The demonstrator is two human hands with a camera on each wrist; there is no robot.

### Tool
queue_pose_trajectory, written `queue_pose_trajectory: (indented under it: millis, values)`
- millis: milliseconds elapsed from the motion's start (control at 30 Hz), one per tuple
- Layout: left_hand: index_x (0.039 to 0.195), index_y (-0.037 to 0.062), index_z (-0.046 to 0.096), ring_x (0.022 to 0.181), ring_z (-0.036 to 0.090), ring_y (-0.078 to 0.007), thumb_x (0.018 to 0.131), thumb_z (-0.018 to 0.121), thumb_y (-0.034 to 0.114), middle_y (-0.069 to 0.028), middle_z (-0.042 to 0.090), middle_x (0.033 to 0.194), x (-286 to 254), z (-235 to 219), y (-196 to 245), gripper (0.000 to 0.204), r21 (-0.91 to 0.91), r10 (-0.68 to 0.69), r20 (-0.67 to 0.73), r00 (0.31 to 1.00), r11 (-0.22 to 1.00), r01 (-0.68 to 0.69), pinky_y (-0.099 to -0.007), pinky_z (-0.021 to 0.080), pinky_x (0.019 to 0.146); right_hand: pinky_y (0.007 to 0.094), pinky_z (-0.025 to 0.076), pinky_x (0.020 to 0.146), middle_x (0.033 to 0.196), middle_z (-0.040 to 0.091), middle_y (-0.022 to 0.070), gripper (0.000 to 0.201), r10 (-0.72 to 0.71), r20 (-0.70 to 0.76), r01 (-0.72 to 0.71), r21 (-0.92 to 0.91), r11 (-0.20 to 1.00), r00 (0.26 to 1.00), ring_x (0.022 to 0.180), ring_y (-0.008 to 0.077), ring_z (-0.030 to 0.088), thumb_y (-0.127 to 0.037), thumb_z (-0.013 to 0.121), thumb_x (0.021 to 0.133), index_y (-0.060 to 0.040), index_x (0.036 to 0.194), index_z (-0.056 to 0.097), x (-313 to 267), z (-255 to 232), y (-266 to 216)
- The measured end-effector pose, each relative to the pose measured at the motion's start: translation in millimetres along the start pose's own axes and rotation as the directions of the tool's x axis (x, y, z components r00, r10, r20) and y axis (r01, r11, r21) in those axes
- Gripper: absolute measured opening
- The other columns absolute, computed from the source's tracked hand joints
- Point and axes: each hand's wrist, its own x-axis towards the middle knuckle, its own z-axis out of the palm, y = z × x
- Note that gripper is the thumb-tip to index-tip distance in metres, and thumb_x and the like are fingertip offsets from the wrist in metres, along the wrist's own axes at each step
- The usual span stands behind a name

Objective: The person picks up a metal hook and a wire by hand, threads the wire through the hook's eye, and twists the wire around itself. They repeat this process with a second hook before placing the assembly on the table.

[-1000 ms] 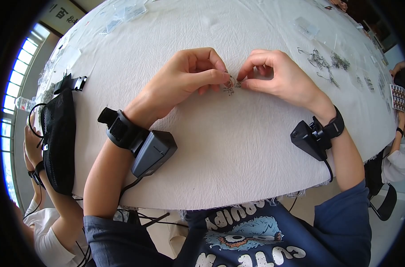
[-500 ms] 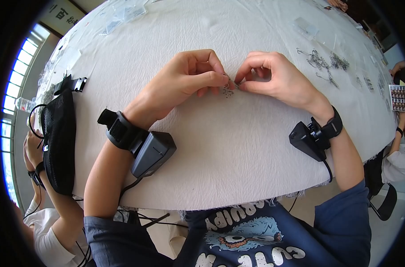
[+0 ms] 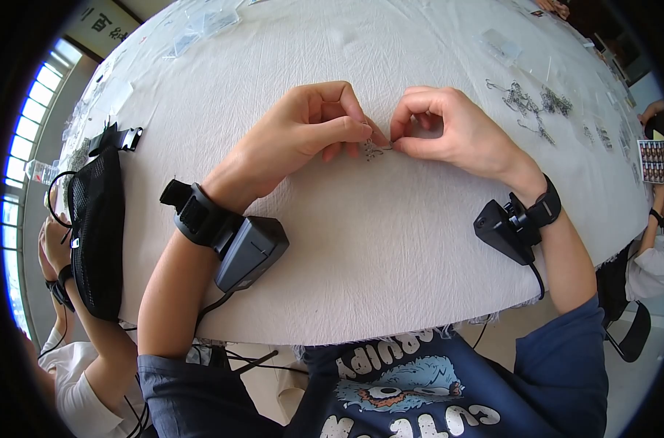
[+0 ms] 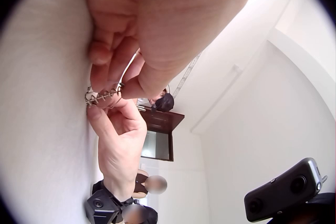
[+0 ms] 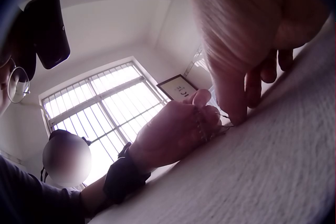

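A small dark metal chain (image 3: pixel 373 151) hangs between the two hands, just above the white cloth. My left hand (image 3: pixel 314 131) pinches it between thumb and forefinger. My right hand (image 3: pixel 449 130) has thumb and forefinger tips together at the chain's right end, holding a thin end piece. In the left wrist view the chain (image 4: pixel 105 96) shows as a row of small spiky links between the fingertips of both hands. The right wrist view has thin wire ends (image 5: pixel 227 125) beside the right fingertips; the exact join is too small to tell.
Dark chains (image 3: pixel 522 98) lie in a tangle at the right, with clear plastic bags (image 3: pixel 501 45) beyond. A black mesh pouch (image 3: pixel 97 233) lies at the table's left edge. Other people sit at both sides.
My right hand's fingertips have shifted slightly down and their grip has changed at the chain's end. The left hand has moved very little and still holds the chain.
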Motion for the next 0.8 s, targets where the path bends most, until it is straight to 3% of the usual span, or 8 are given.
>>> queue_pose_trajectory:
  millis: [300,600,800]
  values:
    - [0.081,0.0071,0.056,0.067,0.051,-0.0031,0.086,0.056,0.012,-0.0063,0.066,0.087,-0.3,0.4,-0.7,0.007,0.024,-0.011,-0.018,1.000,1.000,0.011,-0.0156,0.039,0.057,0.0232,0.042,0.057,0.073,0.060,0.0029,0.015,0.003,0.001,-0.003,-0.008,1.000,1.000,0.061,0.0084,0.049,-0.008,0.066,0.073,0.0002,0.086,0.064,0.0,-1.4,1.1]
    - [0.081,0.0069,0.056,0.065,0.052,-0.0031,0.086,0.055,0.012,-0.0089,0.067,0.086,-0.7,0.2,2.4,0.007,0.006,0.003,-0.008,1.000,1.000,-0.003,-0.0149,0.038,0.055,0.0237,0.042,0.059,0.072,0.060,0.0032,0.016,0.010,-0.001,-0.010,-0.015,1.000,1.000,0.062,0.0087,0.049,-0.011,0.065,0.075,0.0004,0.086,0.065,0.6,-2.3,0.4]
    - [0.081,0.0077,0.055,0.064,0.052,-0.0036,0.086,0.054,0.012,-0.0104,0.067,0.085,0.1,0.1,0.4,0.007,-0.059,0.031,-0.003,1.000,0.998,-0.031,-0.0147,0.039,0.053,0.0231,0.040,0.066,0.077,0.060,-0.0007,0.012,0.064,0.040,-0.063,-0.027,0.998,0.997,0.070,0.0087,0.050,-0.015,0.064,0.080,-0.0050,0.086,0.066,0.1,-4.6,-3.0]
